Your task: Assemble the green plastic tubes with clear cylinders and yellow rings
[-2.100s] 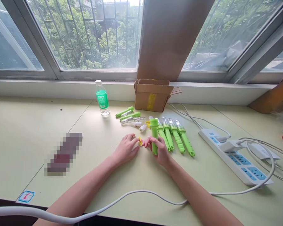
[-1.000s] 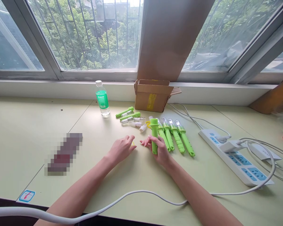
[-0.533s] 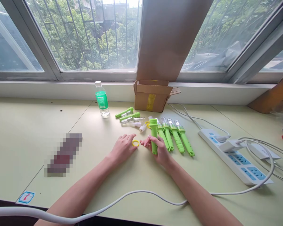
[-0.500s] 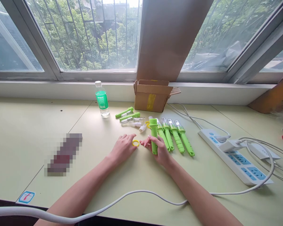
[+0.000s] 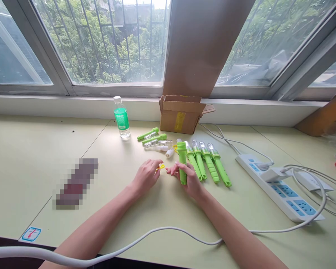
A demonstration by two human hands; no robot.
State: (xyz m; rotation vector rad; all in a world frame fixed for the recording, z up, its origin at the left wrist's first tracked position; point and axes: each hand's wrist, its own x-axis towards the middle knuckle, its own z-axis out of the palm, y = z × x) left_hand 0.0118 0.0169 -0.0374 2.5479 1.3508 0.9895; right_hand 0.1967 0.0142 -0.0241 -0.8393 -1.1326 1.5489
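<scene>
My right hand [image 5: 188,178] is wrapped round a green torch handle [image 5: 182,161] and holds it upright on the pale green table [image 5: 128,209]. My left hand [image 5: 146,175] pinches a small yellow ring [image 5: 161,167] at its fingertips, lifted just off the table between the two hands. Right of the handle lie several finished green torches with clear heads [image 5: 210,160] in a row. More loose green and clear torch parts [image 5: 155,139] lie behind my hands.
A green-labelled water bottle [image 5: 121,117] and an open cardboard box [image 5: 180,112] stand by the window sill. A white power strip [image 5: 280,190] with plugs lies at right. A white cable [image 5: 156,233] crosses the near table edge. A blurred dark patch [image 5: 75,183] lies at left.
The yellow ring lay flat on the table half a second ago. My left hand has now picked it up at the fingertips. The right hand and handle have stayed put.
</scene>
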